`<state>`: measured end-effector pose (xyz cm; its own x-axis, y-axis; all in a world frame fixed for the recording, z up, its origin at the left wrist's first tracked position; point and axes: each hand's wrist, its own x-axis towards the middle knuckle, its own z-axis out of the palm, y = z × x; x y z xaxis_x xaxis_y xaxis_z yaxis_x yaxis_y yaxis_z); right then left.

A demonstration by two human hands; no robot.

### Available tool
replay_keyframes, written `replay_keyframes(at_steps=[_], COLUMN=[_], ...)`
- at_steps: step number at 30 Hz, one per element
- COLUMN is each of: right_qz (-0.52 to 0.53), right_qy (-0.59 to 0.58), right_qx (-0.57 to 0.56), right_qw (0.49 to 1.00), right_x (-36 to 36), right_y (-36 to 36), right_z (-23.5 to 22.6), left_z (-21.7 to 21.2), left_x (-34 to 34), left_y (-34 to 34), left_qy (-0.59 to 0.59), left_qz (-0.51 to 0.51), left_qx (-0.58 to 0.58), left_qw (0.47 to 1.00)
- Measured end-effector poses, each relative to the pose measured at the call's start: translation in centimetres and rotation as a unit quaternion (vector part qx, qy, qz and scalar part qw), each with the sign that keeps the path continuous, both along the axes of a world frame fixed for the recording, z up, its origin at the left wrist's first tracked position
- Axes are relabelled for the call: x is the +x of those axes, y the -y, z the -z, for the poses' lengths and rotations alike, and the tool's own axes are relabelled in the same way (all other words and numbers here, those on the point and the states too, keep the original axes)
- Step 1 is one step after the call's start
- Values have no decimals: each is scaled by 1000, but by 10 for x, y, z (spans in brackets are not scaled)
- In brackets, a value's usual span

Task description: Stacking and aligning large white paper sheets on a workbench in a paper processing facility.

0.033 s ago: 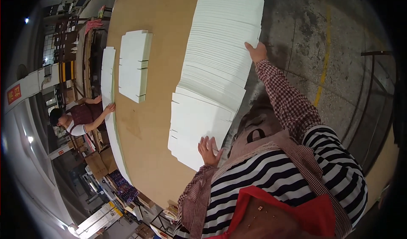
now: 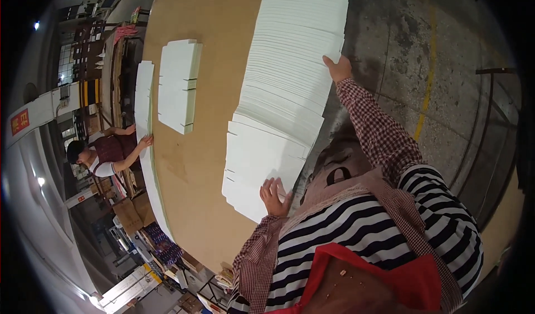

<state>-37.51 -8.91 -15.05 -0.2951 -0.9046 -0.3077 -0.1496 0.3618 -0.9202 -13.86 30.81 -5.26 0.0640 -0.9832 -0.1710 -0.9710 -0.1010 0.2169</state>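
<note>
Hands spread flat on the fanned white card stack (image 2: 290,85): left hand (image 2: 274,196) near end, right hand (image 2: 337,67) midway; squaring barely begun.

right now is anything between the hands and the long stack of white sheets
Nothing visible: the left hand rests on the near end of the white sheet stack, and the right hand touches its far edge.

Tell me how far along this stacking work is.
Done: a long fanned row of white flat sheets lies along the brown table, with a smaller white stack beside it. In hand: the left hand rests on the row's near end, the right hand at its far edge. Left: cannot tell.
</note>
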Motion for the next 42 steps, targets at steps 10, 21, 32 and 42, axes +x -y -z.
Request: replay_keyframes(at_steps=[10,21,32,42], right_qz=[-22,35,100,-20], right_qy=[119,289,351,-11], right_qx=[-61,17,75,19], right_qw=[991,957,928,1000], right_x=[-4,2,5,-45], right_y=[-8,-1,-5,16], right_z=[1,27,17,-17], left_z=[10,13,13,17], left_x=[-27,-23,-19,-22], left_y=[34,35,35,36], left_qy=[103,75,44,67], left_qz=[-52,-54,-62,-71], left_qx=[47,37,40,9], left_qw=[992,995,996,995])
